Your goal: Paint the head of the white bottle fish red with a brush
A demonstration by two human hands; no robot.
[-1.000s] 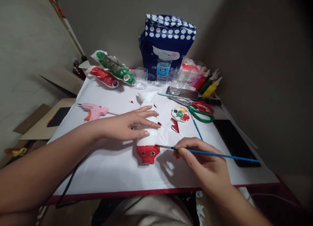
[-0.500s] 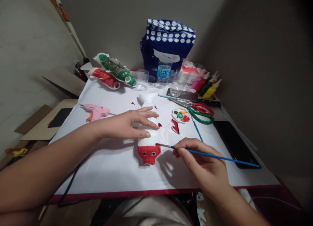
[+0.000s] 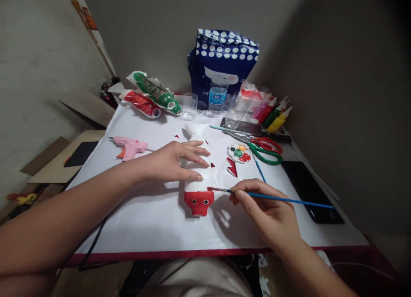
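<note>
A white fish-shaped craft (image 3: 199, 202) lies on the table with its tail away from me. Its near end is painted red and carries two eyes. My left hand (image 3: 181, 162) rests across the white body, fingers stretched and spread, thumb lying just behind the red part. A thin blue paintbrush (image 3: 282, 198) is pinched in my right hand (image 3: 268, 213). The brush tip touches the right edge of the craft, where red meets white. Beyond that hand is a flower-shaped paint palette (image 3: 239, 153) with several colours in its wells.
Left of the craft lies a pink glue gun (image 3: 130, 147). Red and green painted fish (image 3: 157, 95) sit at the back left, near clear cups and a water bottle (image 3: 217, 99). Scissors (image 3: 266, 153), a knife (image 3: 276, 136), paint bottles (image 3: 278, 119) and a black phone (image 3: 313, 192) occupy the right.
The brush has tilted flatter, with its tip still at the craft's right edge. Everything has shifted slightly rightward in view. My left hand stays on the craft.
</note>
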